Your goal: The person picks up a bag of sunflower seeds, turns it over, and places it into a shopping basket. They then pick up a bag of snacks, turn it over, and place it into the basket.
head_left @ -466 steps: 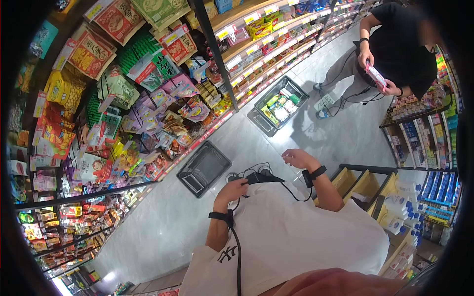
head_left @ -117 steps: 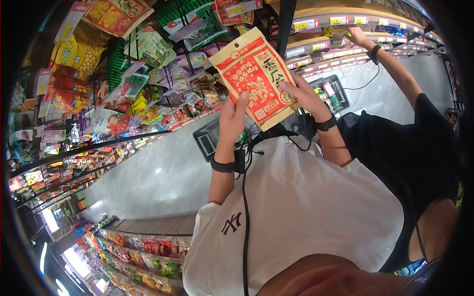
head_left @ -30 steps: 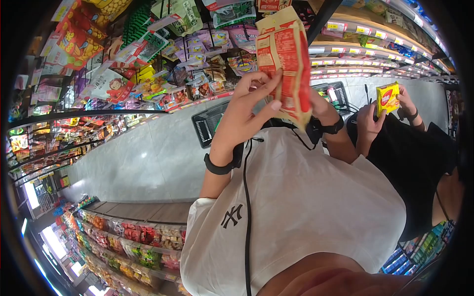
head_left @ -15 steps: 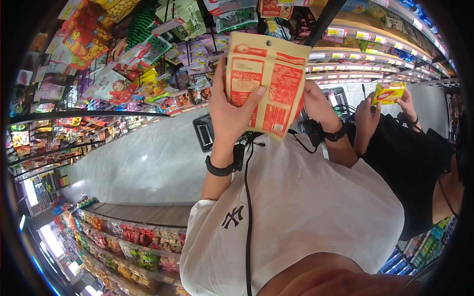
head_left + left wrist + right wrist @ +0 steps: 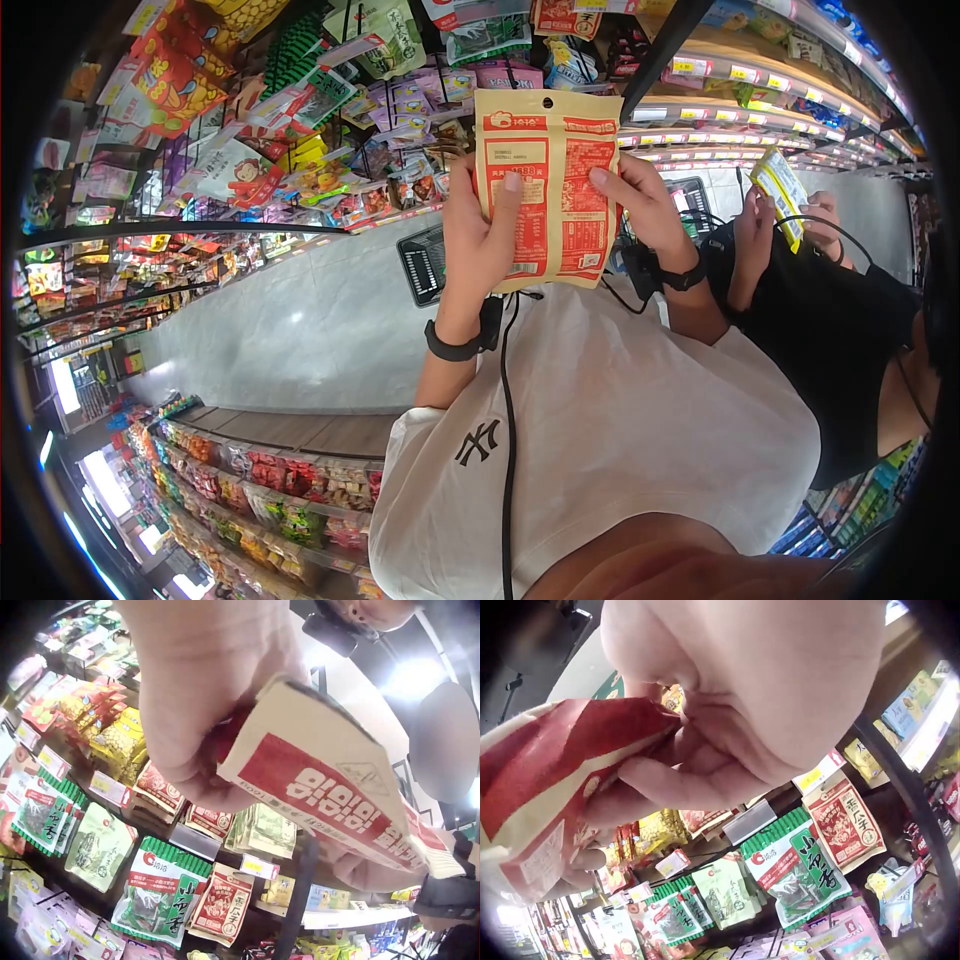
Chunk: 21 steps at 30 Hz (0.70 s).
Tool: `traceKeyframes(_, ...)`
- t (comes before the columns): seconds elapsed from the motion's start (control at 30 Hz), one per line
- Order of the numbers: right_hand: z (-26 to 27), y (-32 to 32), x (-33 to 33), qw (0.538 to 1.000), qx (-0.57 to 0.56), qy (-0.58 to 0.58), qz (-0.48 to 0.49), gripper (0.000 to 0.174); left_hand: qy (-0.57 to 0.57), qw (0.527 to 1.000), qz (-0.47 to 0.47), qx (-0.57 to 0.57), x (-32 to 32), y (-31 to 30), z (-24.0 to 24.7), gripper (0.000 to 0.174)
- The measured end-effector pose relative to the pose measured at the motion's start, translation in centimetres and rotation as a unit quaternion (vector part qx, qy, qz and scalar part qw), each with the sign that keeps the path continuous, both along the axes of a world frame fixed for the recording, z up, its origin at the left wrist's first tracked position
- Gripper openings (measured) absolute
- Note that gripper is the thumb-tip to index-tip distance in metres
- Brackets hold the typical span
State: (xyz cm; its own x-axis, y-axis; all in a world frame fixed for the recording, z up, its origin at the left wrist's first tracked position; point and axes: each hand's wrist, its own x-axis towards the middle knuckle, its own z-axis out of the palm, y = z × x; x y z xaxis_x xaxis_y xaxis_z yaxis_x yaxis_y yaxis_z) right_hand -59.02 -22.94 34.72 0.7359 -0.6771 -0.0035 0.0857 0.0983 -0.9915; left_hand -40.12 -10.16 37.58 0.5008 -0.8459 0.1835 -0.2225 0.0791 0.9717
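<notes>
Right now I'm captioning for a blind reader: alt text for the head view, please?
The left hand and right hand hold a tan-and-red snack pouch upright, printed back toward the camera, before a wall of hanging snack bags. A person in black holds a yellow packet.

A shop aisle; snack packets (image 5: 300, 130) hang on racks; shelves (image 5: 760, 110) carry what look like price tags.
</notes>
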Motion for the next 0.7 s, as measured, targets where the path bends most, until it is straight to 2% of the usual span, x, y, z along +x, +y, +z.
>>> traceKeyframes(0.7, 0.17, 0.44, 0.32, 0.999, 0.040, -0.010, -0.019, 0.029, 0.001, 1.000, 0.000, 0.019, -0.48, 0.39, -0.49, 0.043)
